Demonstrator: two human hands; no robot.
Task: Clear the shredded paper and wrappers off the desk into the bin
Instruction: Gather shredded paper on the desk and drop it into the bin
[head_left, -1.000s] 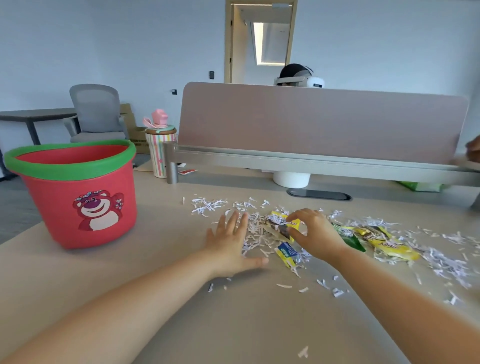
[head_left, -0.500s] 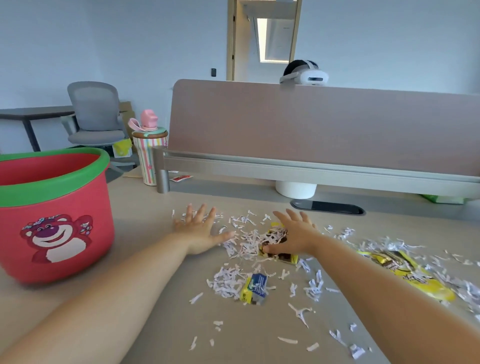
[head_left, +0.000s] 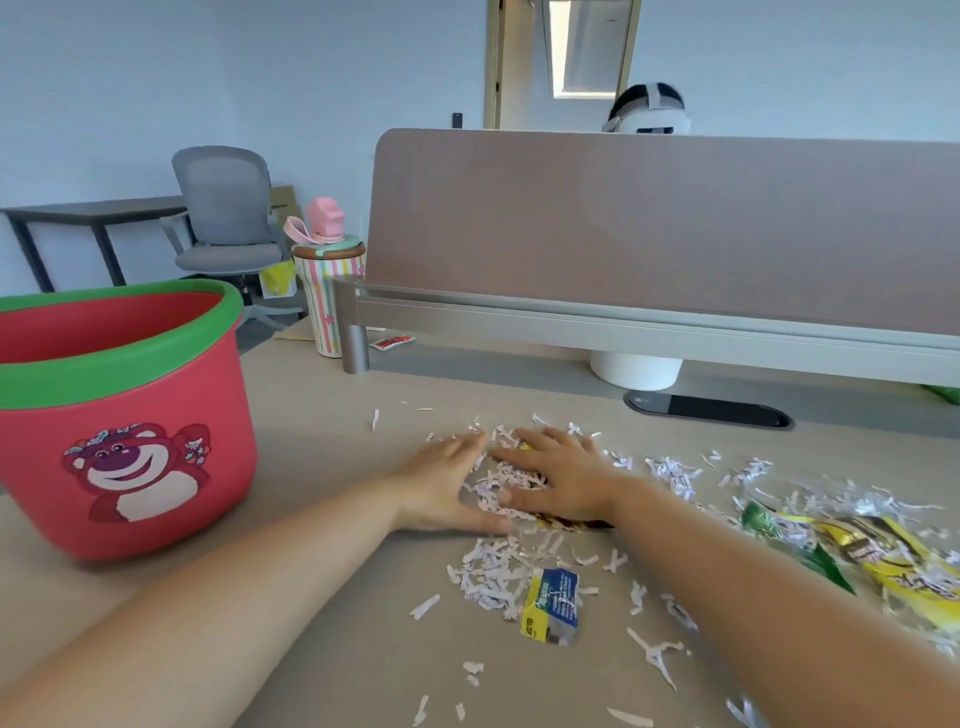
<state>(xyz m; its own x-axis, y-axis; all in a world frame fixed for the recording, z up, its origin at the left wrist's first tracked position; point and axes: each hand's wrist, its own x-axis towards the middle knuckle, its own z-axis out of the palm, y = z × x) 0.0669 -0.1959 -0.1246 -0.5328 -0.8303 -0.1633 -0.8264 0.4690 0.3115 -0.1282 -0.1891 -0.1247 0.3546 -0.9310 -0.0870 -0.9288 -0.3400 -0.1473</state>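
Head view, items as found:

- Desk, pale beige laminate top (head_left: 337, 649); carries every item below except the chair
- Bin, red plastic bucket with green rim and pink bear print (head_left: 218, 415); upright at the left of the desk, well apart from the paper, inside not visible
- Shredded paper, loose white strips (head_left: 501, 480); main heap at mid-desk between the two hands, a second clump nearer the camera, thinner scatter running off to the right
- Left hand (head_left: 441, 488); fingers straight and together, set against the left side of the heap, thumb along the desk beneath it, gripping nothing
- Right hand (head_left: 558, 480); palm down, fingers spread flat over the right side of the heap, pressing on strips, nothing pinched or enclosed
- Dark brown wrapper edge (head_left: 571, 522); shows just under the right wrist, mostly hidden
- Small blue and yellow foil wrapper (head_left: 553, 603); lies crumpled beside the nearer clump, touched by neither hand
- Yellow and green snack wrappers (head_left: 883, 566); lie among strips at the right edge, beyond the right forearm
- Partition, dusty pink fabric panel on a grey rail (head_left: 649, 223); stands across the far side of the desk
- Striped pastel tumbler with pink lid (head_left: 324, 296); at the partition's left end
- Grey mesh office chair (head_left: 223, 208); on the floor behind the bin
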